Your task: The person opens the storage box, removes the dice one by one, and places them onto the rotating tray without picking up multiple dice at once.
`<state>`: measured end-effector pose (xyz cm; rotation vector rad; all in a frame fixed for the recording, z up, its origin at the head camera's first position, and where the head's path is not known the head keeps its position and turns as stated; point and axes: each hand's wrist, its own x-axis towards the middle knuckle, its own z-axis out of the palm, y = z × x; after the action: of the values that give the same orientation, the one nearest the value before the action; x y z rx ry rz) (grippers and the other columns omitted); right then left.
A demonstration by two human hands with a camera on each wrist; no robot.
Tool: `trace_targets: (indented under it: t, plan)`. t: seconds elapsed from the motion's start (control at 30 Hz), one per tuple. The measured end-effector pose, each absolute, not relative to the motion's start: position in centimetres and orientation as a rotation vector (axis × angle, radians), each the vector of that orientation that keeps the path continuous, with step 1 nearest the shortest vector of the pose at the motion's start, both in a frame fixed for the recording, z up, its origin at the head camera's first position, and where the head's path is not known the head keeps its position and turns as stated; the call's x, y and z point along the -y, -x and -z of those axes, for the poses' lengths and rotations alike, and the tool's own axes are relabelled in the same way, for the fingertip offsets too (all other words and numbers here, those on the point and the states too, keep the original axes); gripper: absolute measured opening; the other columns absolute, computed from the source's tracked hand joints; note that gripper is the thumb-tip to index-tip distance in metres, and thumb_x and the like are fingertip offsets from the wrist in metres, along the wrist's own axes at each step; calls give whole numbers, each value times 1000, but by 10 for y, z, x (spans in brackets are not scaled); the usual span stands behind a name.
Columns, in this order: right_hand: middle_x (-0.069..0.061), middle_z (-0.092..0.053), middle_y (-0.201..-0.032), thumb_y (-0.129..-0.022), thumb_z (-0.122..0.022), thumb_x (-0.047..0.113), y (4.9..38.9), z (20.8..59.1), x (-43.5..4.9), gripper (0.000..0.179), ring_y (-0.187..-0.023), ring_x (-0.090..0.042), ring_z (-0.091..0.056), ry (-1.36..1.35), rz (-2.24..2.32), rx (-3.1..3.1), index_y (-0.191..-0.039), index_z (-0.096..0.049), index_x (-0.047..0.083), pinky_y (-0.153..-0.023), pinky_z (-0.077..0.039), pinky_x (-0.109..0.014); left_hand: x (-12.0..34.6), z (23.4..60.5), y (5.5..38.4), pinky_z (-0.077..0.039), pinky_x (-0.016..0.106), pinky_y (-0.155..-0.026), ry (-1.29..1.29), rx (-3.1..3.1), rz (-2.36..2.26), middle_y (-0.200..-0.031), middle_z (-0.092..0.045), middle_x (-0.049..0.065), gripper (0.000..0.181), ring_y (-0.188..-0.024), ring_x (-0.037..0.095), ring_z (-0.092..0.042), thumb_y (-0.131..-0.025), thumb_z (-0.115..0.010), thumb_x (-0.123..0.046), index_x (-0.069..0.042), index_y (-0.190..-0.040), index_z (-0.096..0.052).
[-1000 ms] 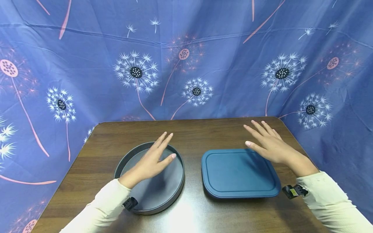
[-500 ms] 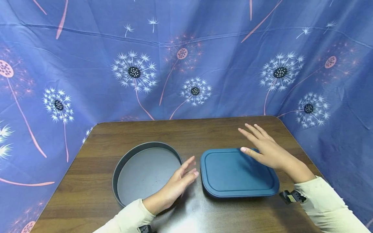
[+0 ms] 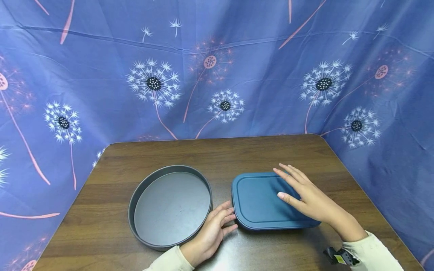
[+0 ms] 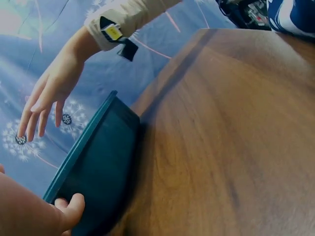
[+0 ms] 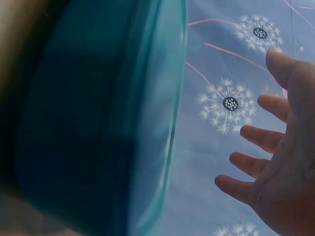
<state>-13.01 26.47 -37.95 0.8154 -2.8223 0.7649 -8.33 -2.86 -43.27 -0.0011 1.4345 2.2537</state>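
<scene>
A blue rectangular lidded container (image 3: 255, 197) stands on the table's right half. My left hand (image 3: 211, 234) is at the container's left side with its fingers extended, the tips touching or almost touching the wall. In the left wrist view, part of that hand (image 4: 42, 209) appears beside the container's side wall (image 4: 106, 157). Over the right part of the lid hovers my right hand (image 3: 310, 199), fingers spread and gripping nothing. The right wrist view confirms this hand (image 5: 290, 147) is apart from the container. Left of the container lies a round dark grey cake pan (image 3: 173, 209).
Beneath everything is a brown wooden table (image 3: 237, 154). A blue dandelion-print cloth (image 3: 190, 82) hangs behind the table and at its sides. The pan's right edge lies just behind my left wrist.
My left hand has moved from above the pan rightward and down to the container's left side. My right hand has sunk slightly toward the lid and shifted left. Container and pan look unmoved.
</scene>
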Motion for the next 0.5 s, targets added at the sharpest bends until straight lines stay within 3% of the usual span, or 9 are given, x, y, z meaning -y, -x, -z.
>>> trace_targets:
  t: [0.27,0.5]
  plan:
    - [0,-27,-156,-92,-65,31,105,397,-253,66,-142,-35,-23,-822,-687,2822,-149,-33,31,-99,-31,-64,26,440,86,-44,49,-99,123,-1256,-2343,-129,-41,18,55,-112,25,-47,-95,-46,-15,10,-142,-30]
    - [-4,-37,-151,-87,-70,36,86,415,-241,64,-136,-38,-33,-896,-560,2776,-144,-44,23,-96,-38,-61,22,445,90,-46,49,-96,201,-1186,-2367,-120,-46,15,48,-105,22,-48,-95,-45,-17,10,-134,-40]
